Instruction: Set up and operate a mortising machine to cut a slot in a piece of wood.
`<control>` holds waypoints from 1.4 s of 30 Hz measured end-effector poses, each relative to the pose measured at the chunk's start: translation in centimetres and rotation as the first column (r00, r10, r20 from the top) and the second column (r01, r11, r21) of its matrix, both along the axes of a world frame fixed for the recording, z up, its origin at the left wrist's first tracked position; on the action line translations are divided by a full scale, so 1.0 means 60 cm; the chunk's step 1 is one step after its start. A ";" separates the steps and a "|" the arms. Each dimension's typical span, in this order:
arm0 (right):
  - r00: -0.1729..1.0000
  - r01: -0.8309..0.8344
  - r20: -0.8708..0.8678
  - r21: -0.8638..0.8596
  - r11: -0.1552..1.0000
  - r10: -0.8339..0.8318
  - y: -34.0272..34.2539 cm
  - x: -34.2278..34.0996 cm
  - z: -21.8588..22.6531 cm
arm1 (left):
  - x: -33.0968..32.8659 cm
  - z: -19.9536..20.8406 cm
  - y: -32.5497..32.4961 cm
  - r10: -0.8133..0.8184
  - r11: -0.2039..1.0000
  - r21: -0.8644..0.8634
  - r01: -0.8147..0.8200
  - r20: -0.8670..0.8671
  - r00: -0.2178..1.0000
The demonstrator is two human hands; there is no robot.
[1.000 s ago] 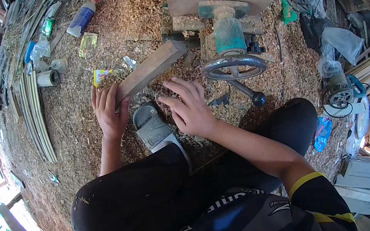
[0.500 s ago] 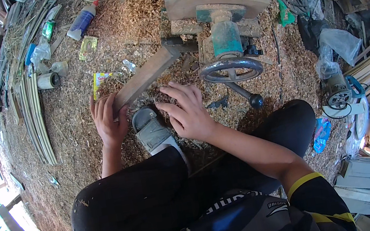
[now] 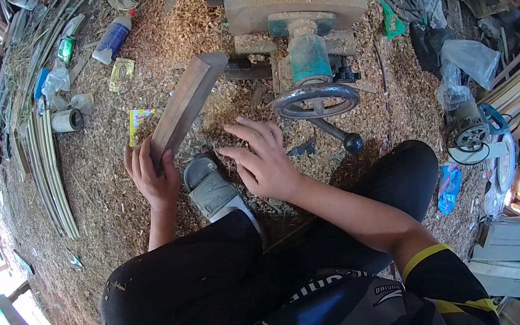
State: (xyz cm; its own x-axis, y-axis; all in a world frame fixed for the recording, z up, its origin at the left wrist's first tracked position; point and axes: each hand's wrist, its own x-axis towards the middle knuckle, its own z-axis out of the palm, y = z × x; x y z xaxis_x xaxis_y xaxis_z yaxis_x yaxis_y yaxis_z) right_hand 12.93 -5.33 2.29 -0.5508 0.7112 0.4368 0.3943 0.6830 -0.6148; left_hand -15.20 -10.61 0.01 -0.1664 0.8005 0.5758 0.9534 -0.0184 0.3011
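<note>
My left hand (image 3: 155, 176) grips the near end of a square wooden block (image 3: 187, 109), its far end tilted up and to the right. Above my sandal, my right hand (image 3: 260, 155) hangs with its fingers apart and nothing in them. It is separate from the wood. Just beyond it stands a teal metal vise (image 3: 309, 56) with a round handwheel (image 3: 316, 102) and a crank handle ending in a black knob (image 3: 353, 142). Thick wooden jaw boards (image 3: 296, 7) are fixed on the vise and dusted with shavings.
Wood shavings cover the ground. A bottle (image 3: 113, 39), a yellow packet (image 3: 139, 122) and long thin strips (image 3: 52, 178) lie to the left. Plastic bags (image 3: 468, 58), a power tool (image 3: 471, 132) and a blue wrapper (image 3: 449, 189) lie to the right.
The wooden block's far end has swung up and left, away from the vise's base, turning steeper in my left hand. My right hand has barely moved.
</note>
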 end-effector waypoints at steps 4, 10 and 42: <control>1.000 0.004 -0.005 -0.002 1.000 -0.004 0.001 0.001 0.000 | 0.004 0.029 0.003 -0.083 0.996 -0.027 0.082 -0.061 0.995; 1.000 0.005 -0.022 0.009 1.000 -0.005 0.003 0.000 0.004 | 0.012 0.029 -0.014 -0.097 0.991 -0.096 0.090 -0.071 0.993; 0.985 0.127 0.126 -0.052 0.991 -0.120 0.011 -0.009 -0.041 | -0.023 0.041 -0.001 -0.191 0.930 -0.319 0.182 0.003 0.982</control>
